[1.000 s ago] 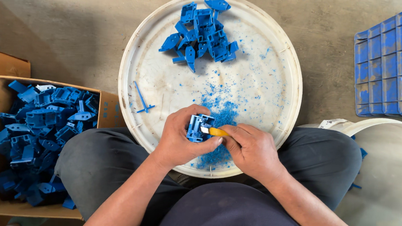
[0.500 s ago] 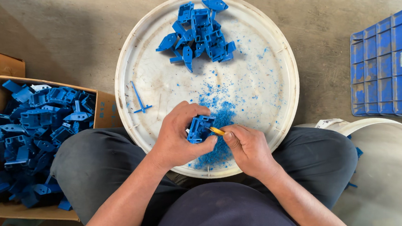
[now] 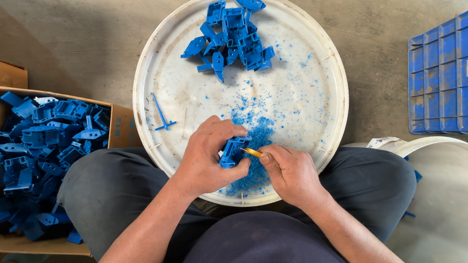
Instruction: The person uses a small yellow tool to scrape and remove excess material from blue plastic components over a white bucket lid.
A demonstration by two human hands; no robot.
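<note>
Barely shifted: left hand [image 3: 208,158] gripping blue part [image 3: 233,151], right hand [image 3: 292,173] pinching half-hidden yellow tool [image 3: 251,152].

Your left hand [image 3: 207,157] is curled, fingers pinched closed; your right hand [image 3: 292,174] is fisted beside it, thumb pressed forward, forearms converging over your lap.
</note>
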